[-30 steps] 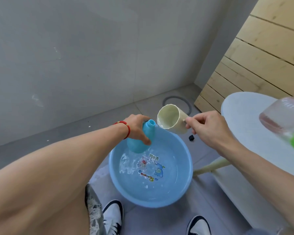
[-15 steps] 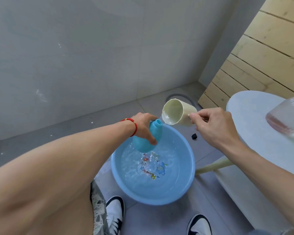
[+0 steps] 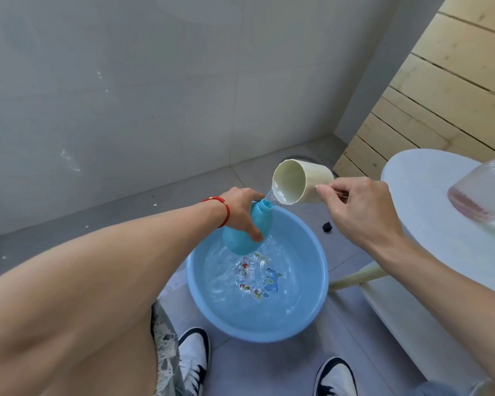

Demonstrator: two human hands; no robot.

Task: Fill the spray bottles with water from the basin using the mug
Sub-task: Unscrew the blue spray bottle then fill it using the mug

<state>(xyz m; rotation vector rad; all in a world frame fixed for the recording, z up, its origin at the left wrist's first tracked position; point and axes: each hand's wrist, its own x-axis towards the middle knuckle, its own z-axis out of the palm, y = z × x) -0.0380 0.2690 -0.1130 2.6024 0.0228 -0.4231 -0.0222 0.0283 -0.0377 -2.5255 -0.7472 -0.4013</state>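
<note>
My left hand (image 3: 242,208) grips a blue spray bottle (image 3: 247,232) without its cap, tilted over the far side of the blue basin (image 3: 320,284). The basin stands on the floor and holds rippling water over a cartoon print. My right hand (image 3: 357,210) holds a cream mug (image 3: 300,181) by its handle, tipped left. A thin stream of water runs from the mug's lip into the bottle's open neck. A second, clear bottle (image 3: 483,192) with a green part lies blurred on the white table at the right edge.
A round white table (image 3: 429,190) stands at the right, its leg beside the basin. A grey tiled wall is behind, wooden planks at the far right. A small black object (image 3: 327,226) lies on the floor. My two shoes (image 3: 193,361) are below the basin.
The mug has tipped further and come closer to the bottle's neck, and water now pours from it. The water in the basin ripples more.
</note>
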